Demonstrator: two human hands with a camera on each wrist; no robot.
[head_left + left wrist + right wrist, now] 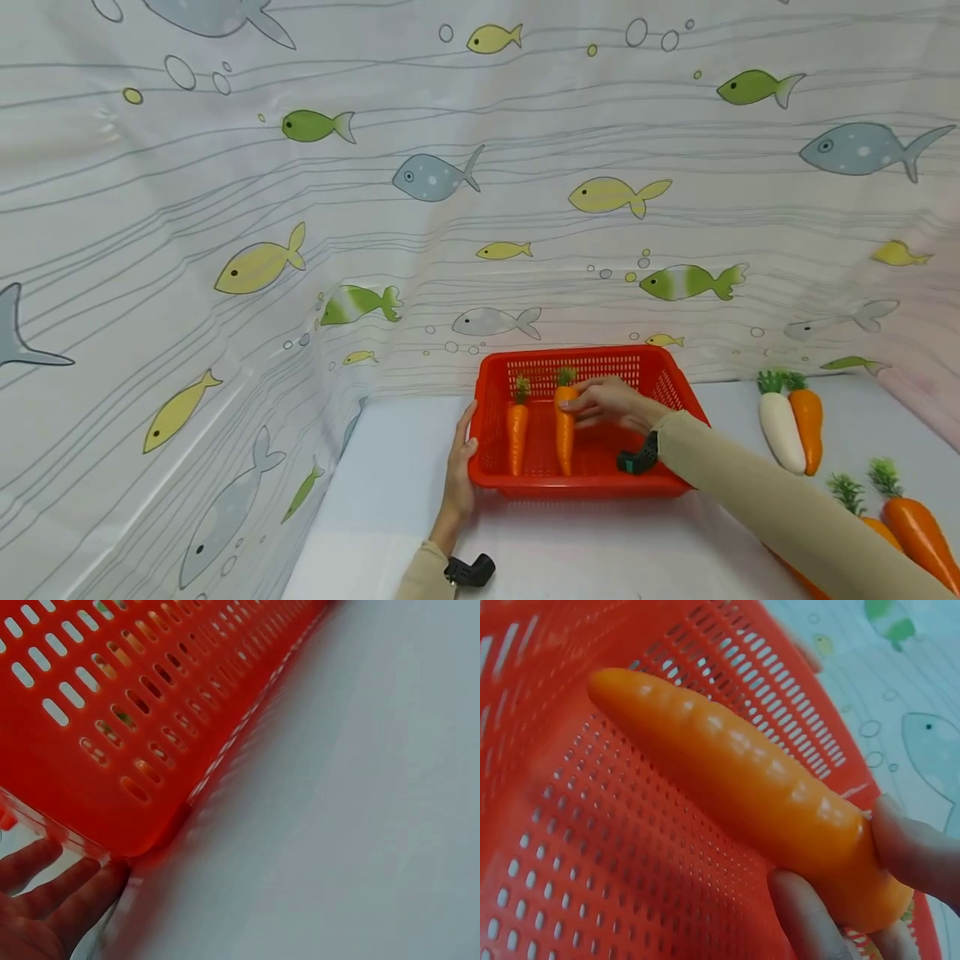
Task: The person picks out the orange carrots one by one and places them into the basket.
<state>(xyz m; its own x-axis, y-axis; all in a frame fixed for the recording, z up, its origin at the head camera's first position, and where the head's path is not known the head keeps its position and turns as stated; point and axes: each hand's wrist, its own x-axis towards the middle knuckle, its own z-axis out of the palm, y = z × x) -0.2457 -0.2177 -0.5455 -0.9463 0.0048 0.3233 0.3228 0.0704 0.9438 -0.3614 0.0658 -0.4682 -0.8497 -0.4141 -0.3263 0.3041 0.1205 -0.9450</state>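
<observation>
Glossy orange carrot (565, 435), green-topped, held inside red slotted basket (585, 482).

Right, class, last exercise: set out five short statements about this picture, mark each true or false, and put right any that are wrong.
1. The right hand holds an orange carrot. True.

2. The left hand grips a white radish. False: it touches the side of the red basket.

3. A second carrot is in the basket, to the left of the held one in the head view. True.

4. The basket has solid walls with no openings. False: its walls are full of holes.

5. Outside the basket, a white radish lies beside another carrot. True.
</observation>
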